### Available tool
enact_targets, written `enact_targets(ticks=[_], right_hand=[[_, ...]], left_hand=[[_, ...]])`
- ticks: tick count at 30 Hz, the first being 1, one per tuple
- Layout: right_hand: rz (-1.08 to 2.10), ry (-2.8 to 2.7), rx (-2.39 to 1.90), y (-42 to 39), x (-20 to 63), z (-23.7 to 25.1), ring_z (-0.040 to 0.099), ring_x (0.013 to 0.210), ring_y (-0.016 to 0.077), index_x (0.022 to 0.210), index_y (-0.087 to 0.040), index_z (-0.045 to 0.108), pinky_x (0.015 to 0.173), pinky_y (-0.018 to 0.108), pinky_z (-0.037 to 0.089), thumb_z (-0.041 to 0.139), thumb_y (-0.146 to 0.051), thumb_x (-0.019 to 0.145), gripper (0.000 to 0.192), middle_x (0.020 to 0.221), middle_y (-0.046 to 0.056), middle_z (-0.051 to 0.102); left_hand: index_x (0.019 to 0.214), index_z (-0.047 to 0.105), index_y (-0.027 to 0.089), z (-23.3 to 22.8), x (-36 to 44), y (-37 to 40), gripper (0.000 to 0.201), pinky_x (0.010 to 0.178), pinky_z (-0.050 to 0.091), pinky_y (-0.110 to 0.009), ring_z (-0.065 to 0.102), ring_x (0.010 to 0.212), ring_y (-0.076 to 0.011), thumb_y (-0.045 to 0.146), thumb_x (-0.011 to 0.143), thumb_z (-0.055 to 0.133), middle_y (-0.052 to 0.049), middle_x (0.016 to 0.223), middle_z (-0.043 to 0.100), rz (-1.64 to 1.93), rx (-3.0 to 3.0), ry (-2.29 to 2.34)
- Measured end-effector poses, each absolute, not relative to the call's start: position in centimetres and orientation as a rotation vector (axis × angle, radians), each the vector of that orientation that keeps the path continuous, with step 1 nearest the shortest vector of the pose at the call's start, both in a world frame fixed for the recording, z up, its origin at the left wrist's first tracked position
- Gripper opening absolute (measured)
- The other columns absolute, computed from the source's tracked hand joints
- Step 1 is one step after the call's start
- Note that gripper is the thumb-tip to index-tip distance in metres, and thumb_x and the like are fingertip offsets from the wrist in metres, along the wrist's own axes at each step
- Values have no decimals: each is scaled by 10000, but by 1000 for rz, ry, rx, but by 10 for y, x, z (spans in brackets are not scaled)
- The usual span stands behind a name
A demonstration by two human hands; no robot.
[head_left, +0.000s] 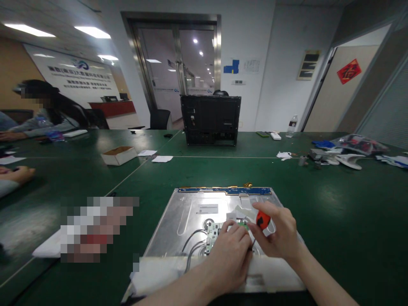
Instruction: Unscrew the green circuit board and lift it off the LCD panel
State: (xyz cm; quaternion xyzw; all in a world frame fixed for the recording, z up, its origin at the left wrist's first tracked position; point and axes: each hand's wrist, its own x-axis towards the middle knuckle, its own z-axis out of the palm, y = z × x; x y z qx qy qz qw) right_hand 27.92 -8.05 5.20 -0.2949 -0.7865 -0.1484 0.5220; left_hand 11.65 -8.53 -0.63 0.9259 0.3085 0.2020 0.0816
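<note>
A flat metal display panel [165,219] lies before me, with a blue circuit strip [223,191] along its far edge. On its middle sits a green circuit board [211,238] with dark cables [191,248] running off to the left. My left hand [234,248] rests over the board's right part, its fingers bent and pressed together against it; the fingertips are partly hidden. Between thumb and fingers, my right hand [282,229] grips the red-and-black handle of a screwdriver [263,220]. The screwdriver's shaft points down beside my left hand, and its tip is hidden.
An upright black monitor housing [211,119] stands across the green table [334,221]. An open box [119,155] and papers [162,159] lie to its left. Assorted parts and bags [347,148] cover the far right. Another person [54,106] sits at left; someone's hand [21,174] is nearer.
</note>
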Motion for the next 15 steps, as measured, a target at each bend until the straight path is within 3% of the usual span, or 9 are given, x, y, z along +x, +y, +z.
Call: enact_targets(ticks=[7,15], right_hand=[[-248,-1902,-695,-84,282,58,622,599,165,1152,-173,499,525,269,465,404,-143,827,340,663,-9,586],[-401,-1834,-754,-81,279,52,532,454,119,1067,-184,499,455,231,408,499,-163,837,231,579,-52,555]], left_hand=[[958,592,193,-3,117,-87,128,1048,312,-457,563,991,-239,196,856,514,-64,1003,638,612,2694,918],[992,594,202,-3,117,-86,156,1023,335,-472,563,1009,-255,201,861,509,-77,1013,636,587,2734,938]])
